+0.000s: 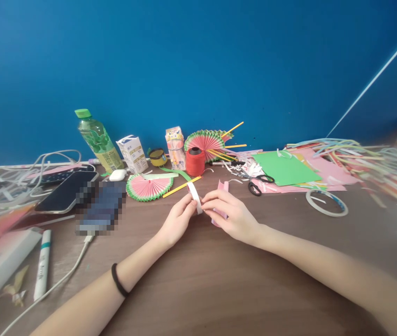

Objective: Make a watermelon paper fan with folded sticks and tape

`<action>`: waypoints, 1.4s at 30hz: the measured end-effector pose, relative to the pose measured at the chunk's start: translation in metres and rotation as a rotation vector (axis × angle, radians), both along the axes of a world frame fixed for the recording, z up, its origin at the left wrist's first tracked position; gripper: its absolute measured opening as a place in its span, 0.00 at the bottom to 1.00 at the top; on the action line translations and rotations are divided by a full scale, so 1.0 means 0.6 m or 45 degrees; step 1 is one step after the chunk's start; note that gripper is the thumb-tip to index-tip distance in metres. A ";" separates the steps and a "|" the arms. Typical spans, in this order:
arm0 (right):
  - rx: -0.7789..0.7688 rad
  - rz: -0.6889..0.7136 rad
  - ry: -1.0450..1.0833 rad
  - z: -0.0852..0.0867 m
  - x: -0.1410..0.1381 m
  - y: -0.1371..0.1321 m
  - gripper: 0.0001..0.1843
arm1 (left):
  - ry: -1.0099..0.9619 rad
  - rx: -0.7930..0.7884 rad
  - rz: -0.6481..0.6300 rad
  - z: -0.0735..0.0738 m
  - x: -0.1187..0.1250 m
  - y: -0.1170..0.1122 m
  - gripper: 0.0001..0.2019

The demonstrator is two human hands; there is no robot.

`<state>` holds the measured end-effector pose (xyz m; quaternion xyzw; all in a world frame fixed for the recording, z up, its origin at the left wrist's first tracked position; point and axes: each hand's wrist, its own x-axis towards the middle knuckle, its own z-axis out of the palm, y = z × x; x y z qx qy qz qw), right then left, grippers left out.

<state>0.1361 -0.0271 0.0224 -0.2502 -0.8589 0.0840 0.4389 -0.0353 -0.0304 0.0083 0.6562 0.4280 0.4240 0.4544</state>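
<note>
My left hand [180,215] is closed on a narrow white roll of tape [194,198], held upright and seen nearly edge-on, thumb on its near side. The fingertips of my right hand [231,214] are pinched together against the roll's right edge; what lies between them is too small to make out. A folded pink paper [223,186] shows behind and below the right fingers, partly hidden, so I cannot tell whether that hand holds it. Just beyond the hands are a yellow stick [180,187], a pleated watermelon-patterned paper fan [149,187] and a red thread spool [195,163].
A second fan [205,142], a drink carton [132,154] and a green-capped bottle [98,142] stand along the blue wall. Black scissors [255,188], green paper [285,169] and another tape roll [327,203] lie right. Phones [67,192], a cable [75,266] and a marker [43,265] lie left.
</note>
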 end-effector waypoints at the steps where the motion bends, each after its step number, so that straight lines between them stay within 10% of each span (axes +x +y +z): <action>1: 0.007 -0.007 -0.008 -0.001 0.000 -0.001 0.08 | 0.017 0.011 0.006 -0.001 0.000 0.000 0.13; 10: 0.040 -0.037 0.009 -0.006 0.000 0.001 0.07 | 0.126 0.059 -0.115 -0.005 0.004 -0.007 0.25; 16: 0.073 -0.033 0.045 -0.012 -0.001 0.000 0.07 | 0.364 0.176 -0.043 -0.004 0.002 -0.005 0.07; 42: 0.297 -0.035 -0.064 -0.032 0.001 -0.007 0.07 | 0.180 0.116 -0.075 0.000 0.005 -0.008 0.05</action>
